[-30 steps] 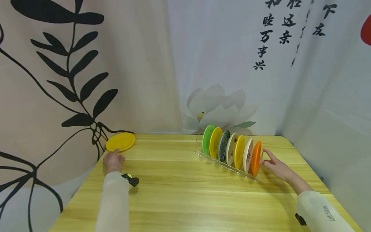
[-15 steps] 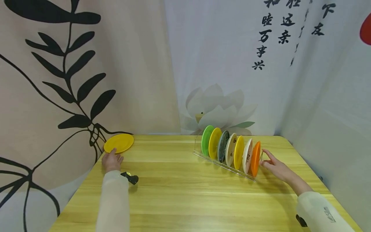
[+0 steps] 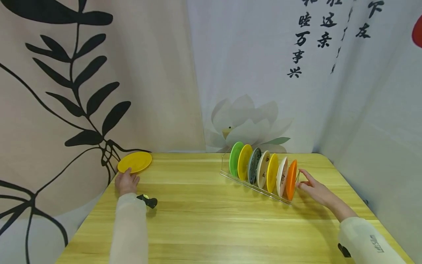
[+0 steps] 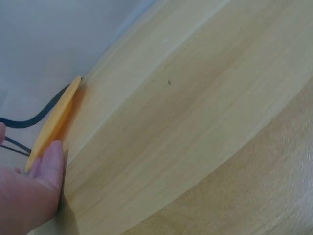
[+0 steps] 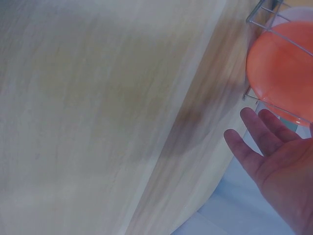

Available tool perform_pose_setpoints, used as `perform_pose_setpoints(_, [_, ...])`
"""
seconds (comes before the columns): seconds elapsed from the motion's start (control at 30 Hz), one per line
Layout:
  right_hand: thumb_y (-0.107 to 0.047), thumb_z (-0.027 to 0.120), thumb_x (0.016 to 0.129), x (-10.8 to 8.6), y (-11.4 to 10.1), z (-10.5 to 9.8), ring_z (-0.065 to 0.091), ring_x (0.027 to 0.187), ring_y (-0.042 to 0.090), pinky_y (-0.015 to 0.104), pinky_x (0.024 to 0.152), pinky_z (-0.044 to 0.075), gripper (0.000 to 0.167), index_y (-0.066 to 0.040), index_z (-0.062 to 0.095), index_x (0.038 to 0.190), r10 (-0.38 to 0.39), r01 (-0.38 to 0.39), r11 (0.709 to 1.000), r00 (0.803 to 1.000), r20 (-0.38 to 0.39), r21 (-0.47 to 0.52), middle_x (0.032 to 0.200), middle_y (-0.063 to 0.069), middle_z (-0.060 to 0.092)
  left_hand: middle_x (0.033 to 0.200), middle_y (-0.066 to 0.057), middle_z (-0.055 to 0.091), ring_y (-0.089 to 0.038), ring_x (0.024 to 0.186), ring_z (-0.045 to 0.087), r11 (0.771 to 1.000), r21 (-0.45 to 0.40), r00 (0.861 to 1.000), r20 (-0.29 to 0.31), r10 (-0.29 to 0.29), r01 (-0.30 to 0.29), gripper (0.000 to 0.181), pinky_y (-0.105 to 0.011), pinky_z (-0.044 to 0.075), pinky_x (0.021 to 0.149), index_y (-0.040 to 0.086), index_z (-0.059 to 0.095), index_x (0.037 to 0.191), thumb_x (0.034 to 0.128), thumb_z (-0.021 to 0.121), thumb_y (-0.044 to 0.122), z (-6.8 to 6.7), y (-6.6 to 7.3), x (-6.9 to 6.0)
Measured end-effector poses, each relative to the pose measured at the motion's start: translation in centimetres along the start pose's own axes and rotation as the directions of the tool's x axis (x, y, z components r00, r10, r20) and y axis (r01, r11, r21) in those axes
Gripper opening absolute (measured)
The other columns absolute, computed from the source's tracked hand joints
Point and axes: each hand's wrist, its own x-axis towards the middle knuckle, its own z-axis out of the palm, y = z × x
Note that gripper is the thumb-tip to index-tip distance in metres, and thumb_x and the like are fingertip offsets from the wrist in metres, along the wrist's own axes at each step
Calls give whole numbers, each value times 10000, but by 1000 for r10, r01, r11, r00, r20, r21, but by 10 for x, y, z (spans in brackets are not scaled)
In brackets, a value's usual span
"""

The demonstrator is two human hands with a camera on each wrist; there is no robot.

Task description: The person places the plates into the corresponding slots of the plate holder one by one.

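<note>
At the table's far left corner, my left hand [image 3: 126, 183] holds a yellow plate [image 3: 135, 162] by its near edge, thumb on top. In the left wrist view the plate [image 4: 56, 120] appears nearly edge-on, with fingers [image 4: 50, 161] underneath it. On the right, a wire dish rack [image 3: 255, 189] holds several upright plates in a row. My right hand [image 3: 316, 190] pinches the rack's right end wire between thumb and index finger, beside the orange plate [image 3: 291, 179]. The right wrist view shows its other fingers [image 5: 254, 128] spread loosely below the orange plate [image 5: 283, 73]; the thumb and index are mostly out of frame.
From left to right the rack bears a green plate [image 3: 236, 159], a yellow one, a dark patterned one, a cream one, another yellow one and a white one. The wooden table [image 3: 211, 227] meets printed curtains [image 3: 158, 91] at the back and right.
The head view has shifted slightly. Both hands keep their places on the yellow plate and the rack, and the plates stand as before.
</note>
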Motion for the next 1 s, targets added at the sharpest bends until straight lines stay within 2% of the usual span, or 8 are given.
perform_pose_setpoints(0.17, [-482,442,1019,1,0,0,466,1216,576,695,934,413,798,-58,70,1584,-10,10,1000,1000,-3,-2,1384,381,450,1304,31,477,-184,1177,485,1000,-14,999,-27,19,-20,596,-340,427,1050,223,354,1521,986,617,205,-1,1,1])
perform_pose_setpoints(0.33, [-484,449,1017,1,1,0,452,1227,584,708,949,393,798,-69,74,1586,-2,2,1000,1000,-8,-3,1392,385,438,1192,39,496,-176,1060,518,997,-79,999,-48,7,-11,597,-312,472,978,224,361,1499,973,634,157,-2,2,1])
perform_pose_setpoints(0.47, [-477,449,1016,1,1,1,443,1230,592,717,943,390,794,-69,75,1587,6,-6,1000,1000,-6,-5,1399,390,426,1124,31,518,-163,992,541,993,-116,997,-72,9,-17,574,-262,503,864,209,379,1478,969,631,130,-4,2,0])
perform_pose_setpoints(0.6, [-478,446,1015,1,1,1,437,1234,594,722,947,384,794,-70,75,1587,9,-9,1000,1000,-1,-5,1402,392,420,943,-15,583,-152,748,558,988,-147,994,-102,40,-55,371,-222,489,600,121,511,1307,960,637,84,-3,1,0])
perform_pose_setpoints(0.67, [-478,442,1016,1,2,1,438,1229,598,725,943,383,794,-67,71,1586,7,-7,1000,1000,1,-3,1399,398,418,822,-22,582,-148,632,537,983,-169,992,-115,59,-78,268,-219,456,515,101,539,1196,953,637,48,-2,0,-2])
perform_pose_setpoints(0.77, [-484,441,1017,1,2,1,438,1232,595,722,944,385,799,-70,64,1587,5,-5,1000,1000,1,2,1399,397,420,678,-20,543,-143,524,500,974,-196,987,-136,91,-117,160,-220,432,471,70,559,1064,940,629,-3,0,0,-5])
perform_pose_setpoints(0.9, [-482,437,1019,1,2,1,439,1234,591,710,942,396,800,-74,50,1589,5,-5,1000,1000,1,1,1399,386,430,610,-12,498,-149,460,467,962,-215,978,-162,133,-166,113,-228,397,449,24,567,957,919,608,-75,2,-1,-8])
perform_pose_setpoints(1.0, [-448,431,1027,1,2,0,447,1225,590,706,931,406,782,-64,43,1586,0,0,1000,1000,2,0,1391,382,442,565,-7,475,-153,418,442,960,-201,972,-172,161,-194,128,-235,373,421,-15,543,920,890,573,-136,2,-2,-4])
